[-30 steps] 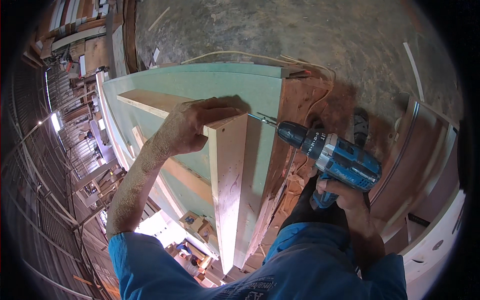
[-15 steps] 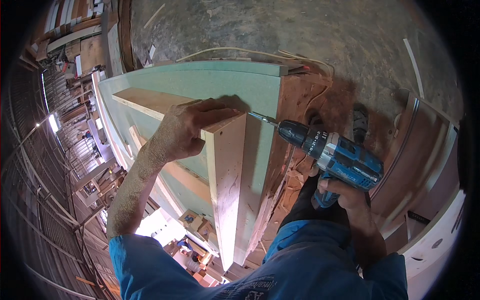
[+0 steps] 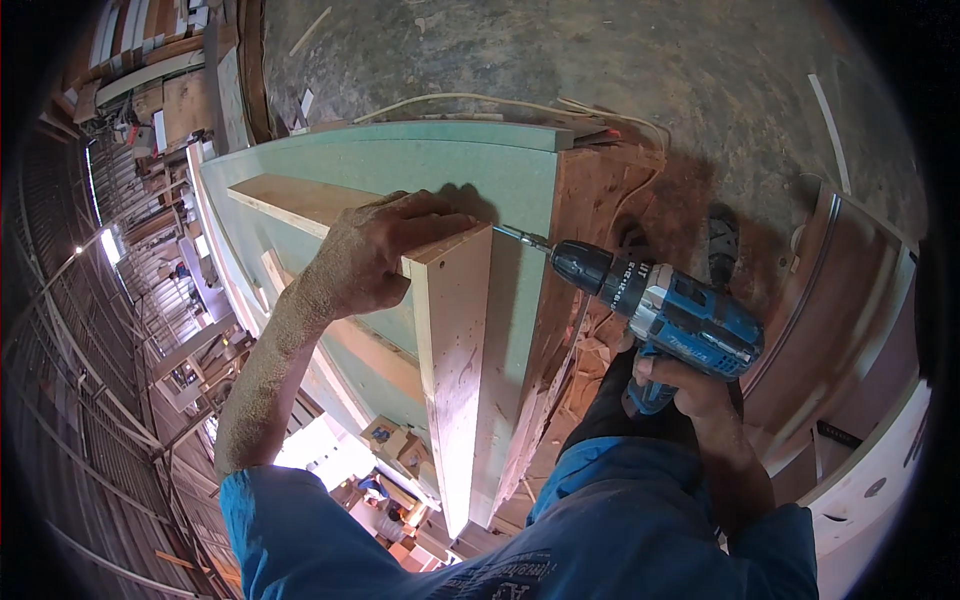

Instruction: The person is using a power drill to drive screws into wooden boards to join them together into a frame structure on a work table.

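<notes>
A blue and black cordless drill is in my right hand, the fingers wrapped round its grip. Its thin bit points left, the tip at the top edge of a pale upright timber. Whether the bit has entered the wood I cannot tell. Dust coats my left hand, which closes over the corner where this timber meets a flat wooden crosspiece. Its fingers lie along the corner top, close to the bit's tip. Both pieces stand against a large green board.
A reddish-brown panel edge borders the green board. A pale cord trails over the concrete floor. Curved brown panels stand at the right, near my feet. Stacked timber fills the far left.
The drill has shifted slightly left, bringing its bit up to the timber's edge. My left hand keeps its place on the corner.
</notes>
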The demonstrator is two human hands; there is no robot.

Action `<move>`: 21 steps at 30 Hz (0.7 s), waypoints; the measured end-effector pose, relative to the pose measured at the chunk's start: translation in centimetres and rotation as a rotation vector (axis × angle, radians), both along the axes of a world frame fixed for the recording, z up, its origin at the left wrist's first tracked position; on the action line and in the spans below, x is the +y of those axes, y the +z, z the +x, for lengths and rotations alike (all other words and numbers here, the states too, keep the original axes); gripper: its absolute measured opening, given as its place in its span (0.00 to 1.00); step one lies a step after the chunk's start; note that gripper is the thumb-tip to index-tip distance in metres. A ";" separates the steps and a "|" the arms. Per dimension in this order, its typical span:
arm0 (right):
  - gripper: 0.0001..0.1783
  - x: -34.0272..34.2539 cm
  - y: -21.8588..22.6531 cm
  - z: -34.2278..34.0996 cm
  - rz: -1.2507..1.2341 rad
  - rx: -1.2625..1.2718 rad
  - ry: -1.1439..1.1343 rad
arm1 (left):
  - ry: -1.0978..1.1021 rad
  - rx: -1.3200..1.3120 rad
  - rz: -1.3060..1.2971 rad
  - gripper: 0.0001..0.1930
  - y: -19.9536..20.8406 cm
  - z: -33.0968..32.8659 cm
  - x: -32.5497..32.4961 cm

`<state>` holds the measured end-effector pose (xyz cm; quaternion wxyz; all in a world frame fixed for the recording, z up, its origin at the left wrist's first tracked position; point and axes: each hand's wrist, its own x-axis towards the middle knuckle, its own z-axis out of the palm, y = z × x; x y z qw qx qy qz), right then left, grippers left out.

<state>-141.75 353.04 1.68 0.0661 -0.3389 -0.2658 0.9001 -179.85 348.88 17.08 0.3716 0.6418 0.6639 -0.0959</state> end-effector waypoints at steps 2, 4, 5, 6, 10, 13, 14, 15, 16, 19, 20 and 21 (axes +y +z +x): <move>0.19 0.0 -0.1 0.0 0.011 -0.001 -0.003 | 0.006 -0.010 0.001 0.42 -0.1 0.1 0.1; 0.19 0.0 -0.1 0.0 0.026 0.003 -0.016 | -0.010 0.012 0.018 0.43 -0.3 0.1 0.0; 0.19 0.0 0.0 0.0 0.024 0.003 -0.016 | -0.010 0.012 0.016 0.43 -0.3 0.2 0.1; 0.19 0.1 0.2 0.1 0.015 0.003 -0.012 | 0.001 0.017 0.012 0.41 -0.1 0.4 0.3; 0.20 0.4 0.4 0.3 0.048 0.004 0.010 | 0.018 0.040 -0.001 0.39 -0.1 0.8 0.2; 0.20 0.3 0.5 0.4 -0.015 0.008 -0.019 | -0.010 0.053 0.016 0.39 -0.2 0.6 0.1; 0.20 0.4 0.6 0.4 -0.015 0.006 -0.019 | -0.010 0.051 0.015 0.39 -0.1 0.7 0.1; 0.19 0.5 0.6 0.4 -0.025 0.006 0.001 | -0.007 0.054 0.004 0.39 0.0 0.8 0.2; 0.19 0.6 0.7 0.4 -0.035 0.006 0.021 | -0.004 0.056 -0.008 0.39 0.1 0.9 0.2; 0.19 0.9 0.9 0.5 -0.110 0.020 0.025 | -0.004 0.043 0.002 0.39 0.1 1.1 0.5; 0.19 0.7 0.8 0.5 -0.109 0.017 0.023 | -0.006 0.040 0.003 0.39 0.1 1.1 0.6; 0.20 0.5 0.6 0.7 -0.049 0.001 0.033 | -0.001 0.046 -0.002 0.38 0.2 1.2 0.7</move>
